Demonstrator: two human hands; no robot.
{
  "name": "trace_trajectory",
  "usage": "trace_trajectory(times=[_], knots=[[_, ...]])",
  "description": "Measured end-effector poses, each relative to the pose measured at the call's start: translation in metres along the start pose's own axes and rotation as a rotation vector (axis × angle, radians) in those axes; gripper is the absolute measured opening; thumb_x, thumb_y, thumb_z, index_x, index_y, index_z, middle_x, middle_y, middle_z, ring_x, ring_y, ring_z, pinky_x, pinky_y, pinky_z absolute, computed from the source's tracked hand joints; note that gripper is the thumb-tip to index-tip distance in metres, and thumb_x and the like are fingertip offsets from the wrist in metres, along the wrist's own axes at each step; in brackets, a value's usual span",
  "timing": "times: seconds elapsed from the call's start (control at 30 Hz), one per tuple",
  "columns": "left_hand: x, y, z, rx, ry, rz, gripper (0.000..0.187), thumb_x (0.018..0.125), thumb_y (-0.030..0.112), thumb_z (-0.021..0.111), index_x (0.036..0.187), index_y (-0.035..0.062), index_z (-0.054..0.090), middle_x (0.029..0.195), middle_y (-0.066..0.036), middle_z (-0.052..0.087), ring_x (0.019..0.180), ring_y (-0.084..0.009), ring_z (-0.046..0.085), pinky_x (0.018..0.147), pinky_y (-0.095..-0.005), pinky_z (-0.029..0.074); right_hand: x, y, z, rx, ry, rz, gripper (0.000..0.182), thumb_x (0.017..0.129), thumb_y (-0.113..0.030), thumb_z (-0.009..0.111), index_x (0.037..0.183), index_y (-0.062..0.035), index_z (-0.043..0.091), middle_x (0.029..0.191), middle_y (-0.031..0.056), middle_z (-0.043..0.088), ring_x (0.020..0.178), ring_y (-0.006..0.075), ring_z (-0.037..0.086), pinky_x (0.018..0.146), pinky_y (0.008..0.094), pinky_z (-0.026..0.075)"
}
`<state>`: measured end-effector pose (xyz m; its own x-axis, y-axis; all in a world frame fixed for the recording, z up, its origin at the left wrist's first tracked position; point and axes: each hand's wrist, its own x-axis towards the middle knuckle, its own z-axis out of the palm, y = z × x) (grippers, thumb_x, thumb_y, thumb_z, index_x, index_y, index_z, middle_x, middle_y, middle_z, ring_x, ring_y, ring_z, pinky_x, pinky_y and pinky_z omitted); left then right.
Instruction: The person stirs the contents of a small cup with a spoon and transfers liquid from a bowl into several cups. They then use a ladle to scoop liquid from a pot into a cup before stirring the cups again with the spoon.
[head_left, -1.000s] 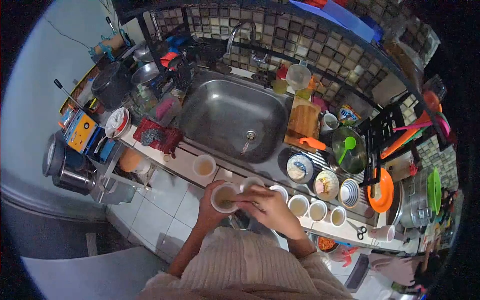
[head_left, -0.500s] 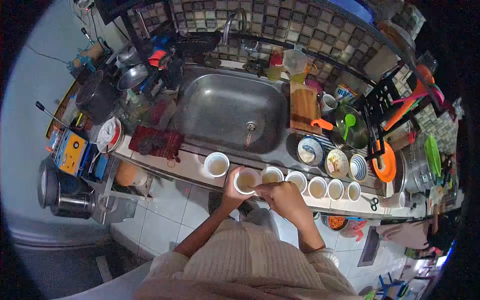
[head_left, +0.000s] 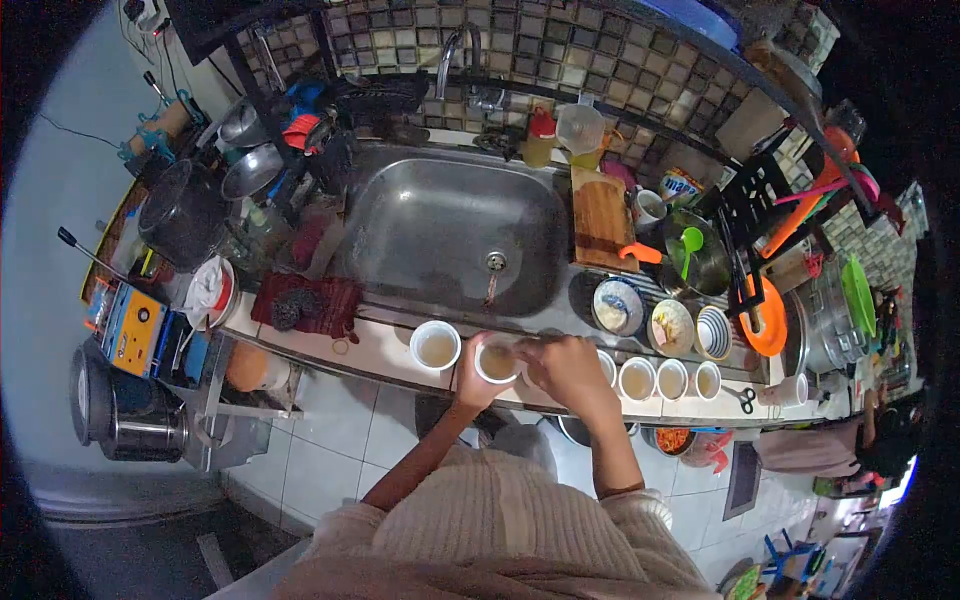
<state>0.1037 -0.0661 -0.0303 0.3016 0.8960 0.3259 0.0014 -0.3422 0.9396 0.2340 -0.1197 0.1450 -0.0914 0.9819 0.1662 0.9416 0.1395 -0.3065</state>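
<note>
My left hand [head_left: 475, 378] is wrapped around the left side of a white cup [head_left: 496, 363] that holds a cloudy, pale brown liquid. At the right of this cup's rim, my right hand [head_left: 568, 368] has its fingers bent and drawn together; whatever they may pinch is hidden. Another white cup [head_left: 435, 346] with similar liquid stands just left of my left hand. Several more filled cups [head_left: 637, 380] line the counter edge to the right, one of them partly covered by my right hand.
Behind the cups lies a steel sink [head_left: 400, 250] with a tap [head_left: 450, 60]. Bowls [head_left: 670, 327], a wooden board [head_left: 603, 215] and a pan [head_left: 708, 262] stand to its right. Scissors [head_left: 742, 400] and a cup on its side [head_left: 785, 391] are at the counter's right end.
My right fingers have moved from the near right side of the held cup to its far right rim. The view has shifted slightly; my left hand keeps the same cup.
</note>
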Motion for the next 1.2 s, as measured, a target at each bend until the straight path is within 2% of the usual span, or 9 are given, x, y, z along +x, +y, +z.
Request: trace_trajectory(times=[0.07,0.47,0.63,0.7,0.83,0.9,1.03,1.1,1.2], knots=[[0.001,0.002,-0.002,0.013,0.001,0.028,0.079,0.051,0.011,0.084,0.116,0.0026,0.041,0.109,-0.014,0.049,0.105,-0.0268,0.05,0.089,-0.0375,0.042,0.002,0.0,0.001,-0.02,-0.128,-0.018,0.025,0.07,-0.014,0.062,0.094,-0.0167,0.067,0.072,0.0112,0.064,0.065,0.0302,0.062,0.06,0.0397,0.049],[-0.001,-0.005,0.0,0.026,0.016,0.041,0.084,0.05,0.011,0.085,0.119,0.003,0.038,0.114,-0.015,0.047,0.107,-0.0284,0.048,0.091,-0.0391,0.039,0.013,0.012,0.019,0.123,-0.037,-0.044,0.018,0.073,-0.014,0.061,0.088,-0.0174,0.069,0.071,0.0117,0.063,0.066,0.0325,0.06,0.06,0.041,0.048],[-0.001,-0.001,0.0,0.02,0.018,0.044,0.083,0.049,0.01,0.085,0.118,0.0028,0.039,0.113,-0.015,0.048,0.106,-0.0279,0.049,0.09,-0.0389,0.04,0.016,0.005,0.01,0.002,-0.116,0.058,0.015,0.074,-0.015,0.061,0.087,-0.0154,0.069,0.071,0.0144,0.062,0.069,0.0335,0.061,0.062,0.0413,0.048],[0.0,0.0,0.002,0.017,0.004,0.032,0.083,0.049,0.01,0.085,0.118,0.0027,0.039,0.113,-0.014,0.048,0.105,-0.0276,0.049,0.09,-0.0387,0.04,0.017,-0.002,0.003,0.144,-0.035,0.017,0.014,0.074,-0.017,0.062,0.086,-0.0143,0.069,0.072,0.0147,0.063,0.069,0.034,0.061,0.063,0.0412,0.048],[0.0,0.001,0.002,0.033,0.034,0.074,0.082,0.049,0.008,0.084,0.117,0.0026,0.039,0.111,-0.014,0.048,0.105,-0.0271,0.049,0.09,-0.0381,0.04,0.018,0.004,0.01,0.0,-0.069,0.14,0.014,0.074,-0.016,0.062,0.086,-0.0127,0.069,0.074,0.0152,0.063,0.07,0.0352,0.06,0.064,0.0413,0.048],[0.001,-0.002,0.002,0.048,0.033,0.075,0.081,0.049,0.007,0.084,0.117,0.0026,0.039,0.11,-0.013,0.048,0.105,-0.0268,0.049,0.09,-0.038,0.04,0.015,0.002,0.003,0.16,-0.077,0.054,0.014,0.074,-0.014,0.061,0.086,-0.0112,0.068,0.076,0.0153,0.063,0.07,0.0359,0.06,0.066,0.0415,0.048],[0.003,-0.001,0.0,0.013,0.008,0.074,0.082,0.049,0.006,0.084,0.117,0.0026,0.039,0.112,-0.013,0.048,0.106,-0.0266,0.049,0.091,-0.0381,0.04,0.02,0.003,0.012,0.032,-0.021,0.141,0.014,0.074,-0.014,0.062,0.086,-0.0109,0.068,0.075,0.015,0.063,0.07,0.0358,0.06,0.067,0.042,0.048],[0.003,0.001,0.0,0.009,-0.01,0.063,0.082,0.049,0.006,0.084,0.117,0.0025,0.039,0.113,-0.014,0.048,0.106,-0.0267,0.049,0.091,-0.038,0.04,0.017,0.003,0.006,0.058,-0.045,0.003,0.014,0.074,-0.015,0.062,0.086,-0.0107,0.068,0.075,0.0146,0.064,0.07,0.0353,0.06,0.066,0.0426,0.049],[0.001,0.0,0.004,-0.024,0.011,0.094,0.082,0.049,0.006,0.083,0.118,0.0027,0.038,0.116,-0.014,0.047,0.106,-0.0273,0.05,0.09,-0.038,0.041,0.019,0.004,0.008,0.028,0.036,0.097,0.014,0.074,-0.015,0.062,0.086,-0.0107,0.068,0.076,0.014,0.064,0.07,0.0348,0.061,0.065,0.0426,0.049]])
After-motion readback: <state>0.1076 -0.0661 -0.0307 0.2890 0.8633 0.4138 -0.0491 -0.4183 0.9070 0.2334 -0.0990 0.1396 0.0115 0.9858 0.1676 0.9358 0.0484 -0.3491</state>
